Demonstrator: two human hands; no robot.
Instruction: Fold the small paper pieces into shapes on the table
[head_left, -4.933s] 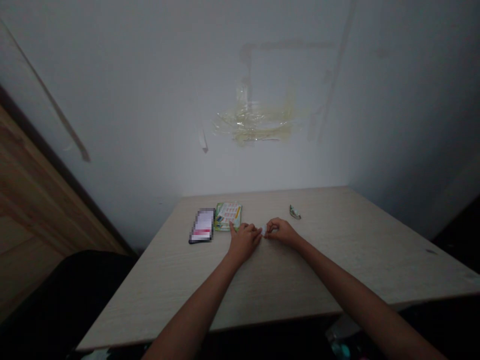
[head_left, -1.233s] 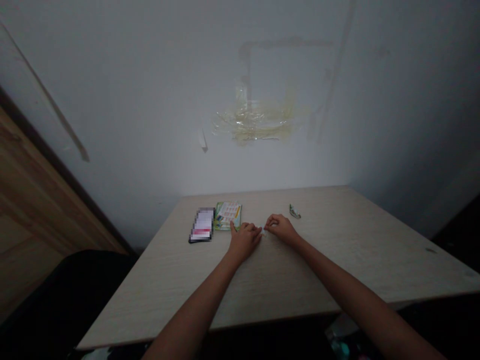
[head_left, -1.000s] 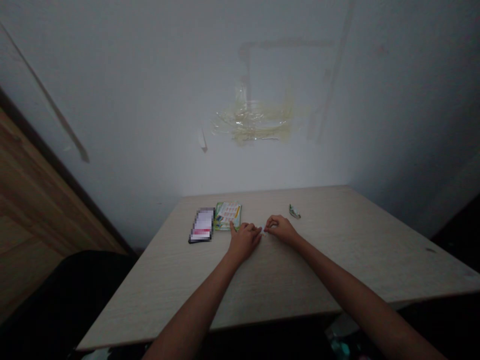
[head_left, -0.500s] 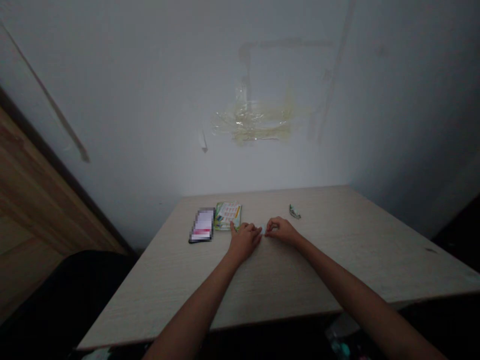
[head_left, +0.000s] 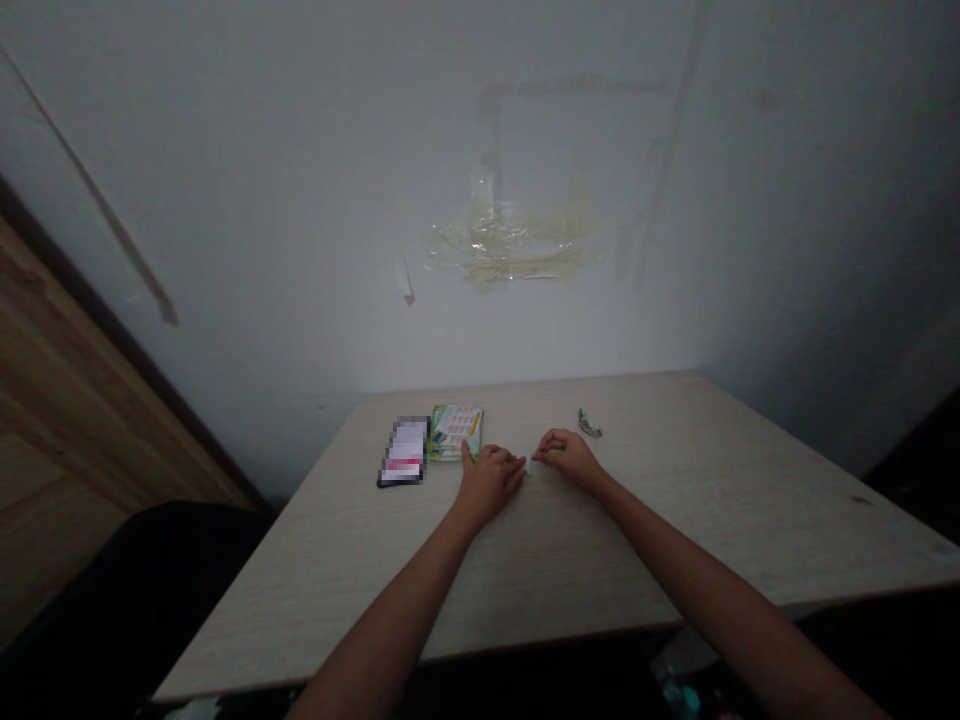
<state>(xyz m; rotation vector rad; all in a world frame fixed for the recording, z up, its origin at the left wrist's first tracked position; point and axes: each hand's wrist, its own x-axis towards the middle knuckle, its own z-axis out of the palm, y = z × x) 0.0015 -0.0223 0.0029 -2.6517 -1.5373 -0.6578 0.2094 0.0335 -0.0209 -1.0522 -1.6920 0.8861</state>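
Note:
A small pale bluish-white piece (head_left: 527, 464), too small to identify, lies on the table between my hands. My left hand (head_left: 489, 484) rests at its left side, thumb and forefinger closed on its edge and the little finger raised. From the right, my right hand (head_left: 568, 458) pinches with thumb and forefinger at the piece's upper right edge. Just beyond my left hand is a green and white printed packet (head_left: 456, 428), partly covered by a raised finger. A phone (head_left: 406, 452) with a lit, blurred-out screen lies left of the packet.
A small crumpled green and white wrapper (head_left: 589, 423) sits behind my right hand. The pale wooden table (head_left: 360, 560) meets a wall (head_left: 300, 200) bearing peeling clear tape (head_left: 517, 245). A dark chair-like shape (head_left: 142, 580) stands left, by wooden boards (head_left: 90, 380).
My right fingertips have shifted slightly up and right along the small piece, exposing more of it. My left hand stays almost still.

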